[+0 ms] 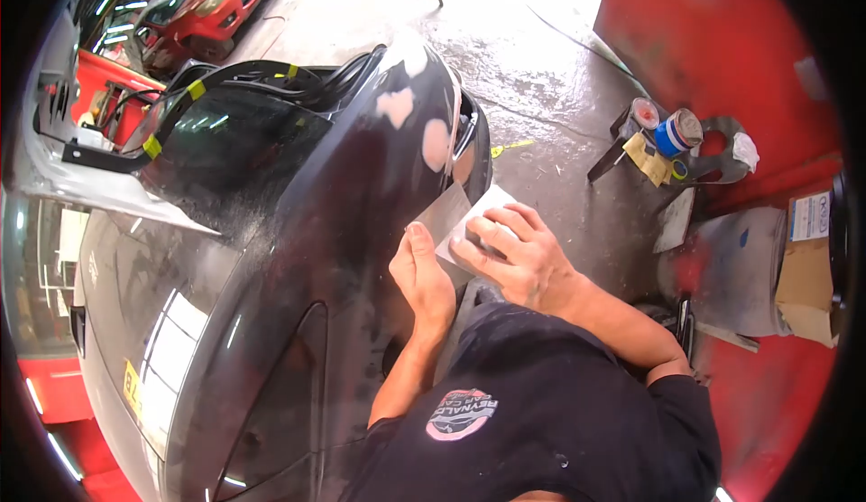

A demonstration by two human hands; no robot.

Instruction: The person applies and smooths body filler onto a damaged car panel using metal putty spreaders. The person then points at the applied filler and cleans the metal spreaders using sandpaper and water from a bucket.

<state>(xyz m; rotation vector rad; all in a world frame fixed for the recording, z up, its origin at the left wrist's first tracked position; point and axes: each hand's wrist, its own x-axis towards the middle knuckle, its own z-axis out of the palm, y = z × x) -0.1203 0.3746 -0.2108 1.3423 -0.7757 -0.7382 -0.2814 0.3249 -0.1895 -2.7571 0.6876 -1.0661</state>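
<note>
A sheet of paper, grey on one part (pixel 446 212) and white on the other, is held between my two hands, in front of my chest. My left hand (pixel 423 276) pinches its left edge with the thumb on top. The fingers of my right hand (pixel 512 248) are bent over the white part (pixel 490 202). Just beyond the hands is the dark car body panel (pixel 352 155), with pale filler patches (pixel 395 106) on its curved surface. Whether the paper touches the panel I cannot tell.
A small stand at the right holds a blue-banded can (pixel 677 132), another can (pixel 644 112) and yellowish paper (pixel 647 159). Cardboard (pixel 806 290) leans by the red wall (pixel 713 42). A red car (pixel 203 6) stands at the upper left. A cable crosses the floor.
</note>
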